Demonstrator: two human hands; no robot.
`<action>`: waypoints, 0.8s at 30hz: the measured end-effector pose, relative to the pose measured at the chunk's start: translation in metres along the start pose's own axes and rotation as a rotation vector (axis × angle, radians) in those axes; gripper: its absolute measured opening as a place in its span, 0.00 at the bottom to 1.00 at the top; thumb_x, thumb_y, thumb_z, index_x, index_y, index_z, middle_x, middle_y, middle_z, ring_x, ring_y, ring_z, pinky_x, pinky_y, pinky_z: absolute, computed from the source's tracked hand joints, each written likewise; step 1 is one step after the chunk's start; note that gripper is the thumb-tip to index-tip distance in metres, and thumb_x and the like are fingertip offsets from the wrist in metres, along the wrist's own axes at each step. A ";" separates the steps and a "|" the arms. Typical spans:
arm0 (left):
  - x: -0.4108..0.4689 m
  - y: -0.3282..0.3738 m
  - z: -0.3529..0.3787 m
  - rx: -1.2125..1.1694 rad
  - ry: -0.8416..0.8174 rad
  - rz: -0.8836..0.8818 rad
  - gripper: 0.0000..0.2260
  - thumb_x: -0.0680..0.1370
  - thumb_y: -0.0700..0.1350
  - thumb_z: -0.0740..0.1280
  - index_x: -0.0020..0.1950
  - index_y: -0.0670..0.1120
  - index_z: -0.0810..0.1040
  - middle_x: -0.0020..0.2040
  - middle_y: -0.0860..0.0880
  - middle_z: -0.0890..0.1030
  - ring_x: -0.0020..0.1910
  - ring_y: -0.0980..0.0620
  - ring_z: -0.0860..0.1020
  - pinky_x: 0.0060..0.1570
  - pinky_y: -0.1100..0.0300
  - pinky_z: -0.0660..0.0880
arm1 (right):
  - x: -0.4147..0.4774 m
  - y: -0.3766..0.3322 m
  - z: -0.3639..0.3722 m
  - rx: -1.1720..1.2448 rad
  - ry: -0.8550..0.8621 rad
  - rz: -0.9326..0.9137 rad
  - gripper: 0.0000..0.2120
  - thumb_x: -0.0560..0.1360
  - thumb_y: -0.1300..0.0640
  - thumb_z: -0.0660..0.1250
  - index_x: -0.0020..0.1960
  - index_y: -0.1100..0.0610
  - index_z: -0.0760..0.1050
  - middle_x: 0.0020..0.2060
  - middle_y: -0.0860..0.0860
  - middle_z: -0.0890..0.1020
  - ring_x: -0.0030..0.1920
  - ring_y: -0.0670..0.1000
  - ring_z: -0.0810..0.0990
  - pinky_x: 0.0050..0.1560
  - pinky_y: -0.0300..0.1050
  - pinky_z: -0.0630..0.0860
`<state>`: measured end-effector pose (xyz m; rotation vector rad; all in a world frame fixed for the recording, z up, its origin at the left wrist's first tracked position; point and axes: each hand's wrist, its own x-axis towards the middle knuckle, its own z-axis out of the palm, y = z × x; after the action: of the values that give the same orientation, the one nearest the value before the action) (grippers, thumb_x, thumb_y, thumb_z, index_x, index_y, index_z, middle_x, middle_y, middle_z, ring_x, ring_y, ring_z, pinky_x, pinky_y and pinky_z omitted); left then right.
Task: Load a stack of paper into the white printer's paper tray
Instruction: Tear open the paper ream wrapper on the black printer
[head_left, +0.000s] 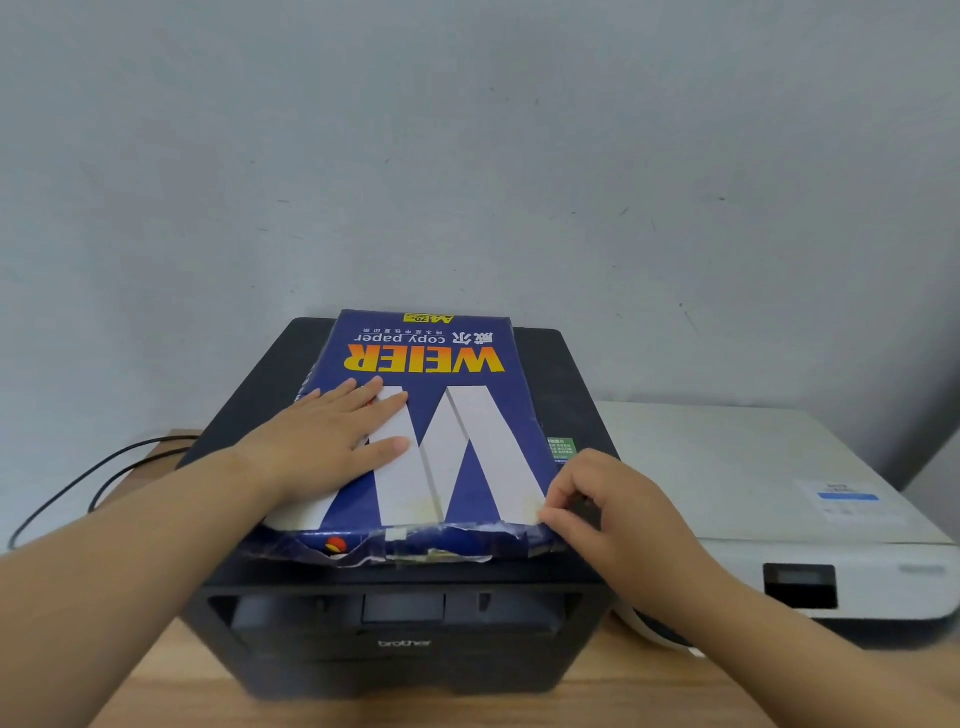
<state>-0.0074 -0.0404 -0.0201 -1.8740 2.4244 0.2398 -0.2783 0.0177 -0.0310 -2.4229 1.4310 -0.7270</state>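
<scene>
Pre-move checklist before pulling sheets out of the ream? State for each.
1. Paper ream supported: lies flat on the black printer. ok.
2. Ream steadied: left hand pressed flat on its top. ok.
3. Wrapper open: near end is torn and ragged. ok.
4. Right hand grip: fingers pinch at the ream's near right corner; whether they hold wrapper or sheets, cannot tell.
5. White printer within reach: sits directly right of the black one. ok.
6. White printer's paper tray open: tray not visible. cannot tell.
</scene>
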 end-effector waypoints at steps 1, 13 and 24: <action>0.000 0.000 0.000 0.002 0.003 0.000 0.54 0.48 0.79 0.26 0.73 0.62 0.39 0.77 0.56 0.41 0.76 0.53 0.42 0.73 0.53 0.43 | -0.002 0.004 0.002 -0.020 0.027 -0.084 0.10 0.74 0.53 0.66 0.35 0.46 0.69 0.36 0.37 0.72 0.39 0.41 0.71 0.40 0.28 0.67; -0.001 0.003 0.000 0.019 -0.009 -0.013 0.36 0.68 0.72 0.38 0.74 0.60 0.40 0.77 0.54 0.41 0.76 0.53 0.42 0.74 0.53 0.43 | -0.024 0.020 -0.011 -0.308 -0.009 -0.639 0.10 0.75 0.56 0.65 0.35 0.53 0.78 0.35 0.46 0.82 0.38 0.49 0.75 0.41 0.38 0.73; 0.000 0.003 0.000 0.019 0.005 -0.024 0.28 0.77 0.63 0.46 0.75 0.59 0.42 0.78 0.54 0.42 0.76 0.52 0.43 0.74 0.52 0.43 | 0.034 -0.043 -0.021 -0.131 -0.166 -0.128 0.13 0.77 0.48 0.59 0.55 0.48 0.80 0.45 0.39 0.80 0.43 0.41 0.75 0.46 0.31 0.70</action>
<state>-0.0101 -0.0396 -0.0195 -1.8965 2.3973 0.2109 -0.2429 0.0103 0.0160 -2.6250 1.3073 -0.4574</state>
